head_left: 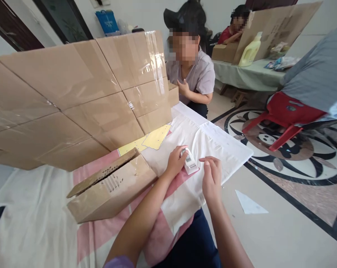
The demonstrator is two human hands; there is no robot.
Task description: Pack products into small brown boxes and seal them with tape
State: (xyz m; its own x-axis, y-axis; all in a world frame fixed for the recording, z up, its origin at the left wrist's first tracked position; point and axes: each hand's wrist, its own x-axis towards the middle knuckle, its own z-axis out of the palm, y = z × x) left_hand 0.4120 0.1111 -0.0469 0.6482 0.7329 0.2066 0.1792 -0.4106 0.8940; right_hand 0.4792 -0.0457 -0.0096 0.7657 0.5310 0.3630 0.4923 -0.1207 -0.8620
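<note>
Our left hand [175,161] grips the far end of a small white gadget [190,164], under our fingers on the wrinkled cloth [182,203]. Our right hand [212,178], near it, looks empty, fingers loose. If the cloth slips, the gadget could tip.

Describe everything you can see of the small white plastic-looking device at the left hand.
The small white plastic-looking device is longer than wide, with greyish areas on top and a squarish near end. It appears to rest on the pink-and-white cloth, pointing away from the wearer and slightly left. The left hand grasps its far part, partly hiding it; the right hand is close by, without clear contact. Finer details are too small to tell.
</note>
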